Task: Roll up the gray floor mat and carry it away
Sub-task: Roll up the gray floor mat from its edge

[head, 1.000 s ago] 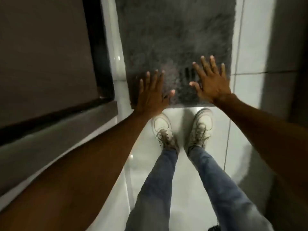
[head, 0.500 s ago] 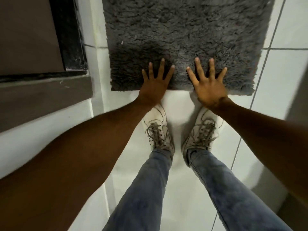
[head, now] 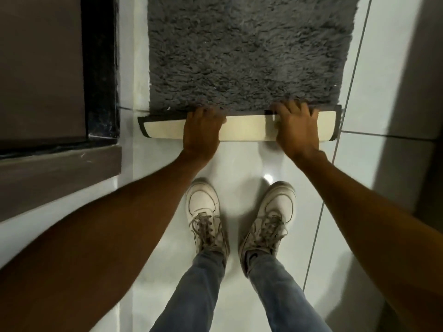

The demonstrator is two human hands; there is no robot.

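Note:
The shaggy gray floor mat [head: 249, 51] lies flat on the white tiled floor in front of my feet. Its near edge is folded over onto the pile, showing a cream underside [head: 247, 129] with a dark border. My left hand [head: 201, 130] grips this folded edge left of centre, fingers curled over the fold. My right hand [head: 297, 125] grips it right of centre in the same way. The far end of the mat runs out of the top of the view.
A dark door frame and a brown step or ledge [head: 60, 164] stand to the left of the mat. Glossy white tiles [head: 383, 164] surround it. My white sneakers [head: 203, 212] stand just behind the fold.
Both hands went from flat and spread above the mat's near edge to gripping it. The edge has been lifted and folded over, exposing the cream underside.

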